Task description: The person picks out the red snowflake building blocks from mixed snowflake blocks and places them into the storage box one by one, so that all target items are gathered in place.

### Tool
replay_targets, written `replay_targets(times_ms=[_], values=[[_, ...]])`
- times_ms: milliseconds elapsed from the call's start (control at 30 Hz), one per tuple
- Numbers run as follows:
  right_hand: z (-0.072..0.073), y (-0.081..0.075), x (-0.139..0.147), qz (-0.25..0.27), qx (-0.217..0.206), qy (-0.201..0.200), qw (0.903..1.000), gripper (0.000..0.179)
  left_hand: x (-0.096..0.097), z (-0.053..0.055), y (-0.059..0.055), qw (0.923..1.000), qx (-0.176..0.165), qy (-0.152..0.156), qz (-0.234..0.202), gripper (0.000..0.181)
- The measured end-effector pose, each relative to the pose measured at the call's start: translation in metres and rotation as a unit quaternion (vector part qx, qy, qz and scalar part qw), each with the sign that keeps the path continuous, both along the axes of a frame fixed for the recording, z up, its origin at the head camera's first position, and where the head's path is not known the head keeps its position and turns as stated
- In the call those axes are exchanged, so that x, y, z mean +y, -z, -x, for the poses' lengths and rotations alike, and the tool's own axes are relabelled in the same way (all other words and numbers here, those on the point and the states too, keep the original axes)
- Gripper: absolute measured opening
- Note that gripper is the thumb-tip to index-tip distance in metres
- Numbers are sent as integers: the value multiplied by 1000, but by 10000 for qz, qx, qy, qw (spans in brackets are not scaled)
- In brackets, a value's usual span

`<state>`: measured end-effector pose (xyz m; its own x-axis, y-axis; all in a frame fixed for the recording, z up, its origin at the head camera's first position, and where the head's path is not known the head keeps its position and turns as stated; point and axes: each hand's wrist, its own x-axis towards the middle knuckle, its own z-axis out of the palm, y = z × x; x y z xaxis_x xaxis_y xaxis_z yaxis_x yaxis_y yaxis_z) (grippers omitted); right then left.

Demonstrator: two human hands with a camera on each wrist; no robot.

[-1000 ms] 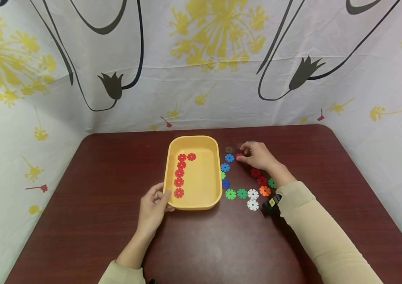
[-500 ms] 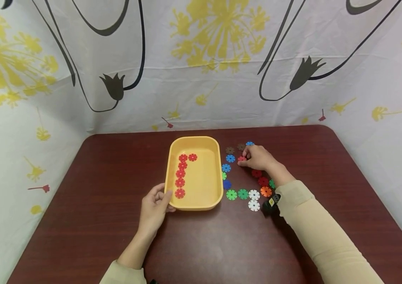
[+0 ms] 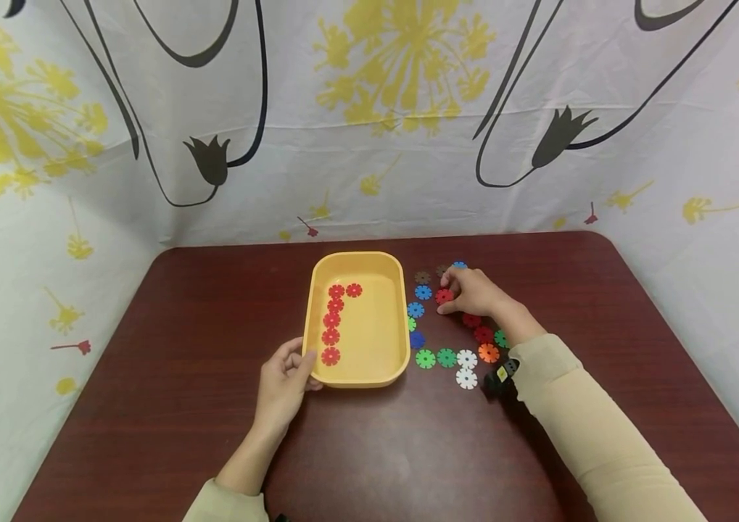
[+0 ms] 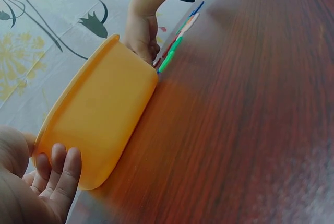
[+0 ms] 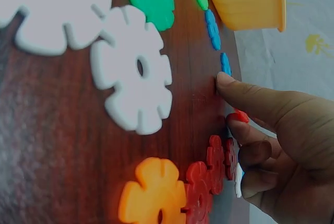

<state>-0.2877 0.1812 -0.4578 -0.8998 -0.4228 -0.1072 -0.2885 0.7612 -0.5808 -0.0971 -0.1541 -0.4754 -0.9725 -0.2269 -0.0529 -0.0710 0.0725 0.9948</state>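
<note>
Your right hand (image 3: 476, 291) has spread thumb and fingertips apart around the red disc (image 3: 444, 296), seemingly releasing it on the table (image 3: 369, 449) beside a blue disc (image 3: 423, 292). Your left hand (image 3: 281, 380) grips the yellow tray (image 3: 372, 330) near one corner, probably steadying it.

Spreads thumb and forefinger of the right hand (image 3: 473, 291) wider than a second ago, baring more of the red disc (image 3: 444, 296) between them. Draws that disc slightly farther from the left brown disc (image 3: 423, 278) and uncovers more of the far blue disc (image 3: 459, 266).
</note>
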Motion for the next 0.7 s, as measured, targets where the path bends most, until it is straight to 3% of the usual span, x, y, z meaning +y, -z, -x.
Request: replay_targets(times_ms=[300,500,700], values=[[0,1,2,-152,212,-229,9994,39,0,0,-2,10000,30,43,26,43],[0,2,3,154,599,-161,9980,34,0,-1,-1,10000,-18,9,-70,42],[-1,-2,2,512,695,68,9962,35,2,-2,-2,9996,-70,-80,-269,41]])
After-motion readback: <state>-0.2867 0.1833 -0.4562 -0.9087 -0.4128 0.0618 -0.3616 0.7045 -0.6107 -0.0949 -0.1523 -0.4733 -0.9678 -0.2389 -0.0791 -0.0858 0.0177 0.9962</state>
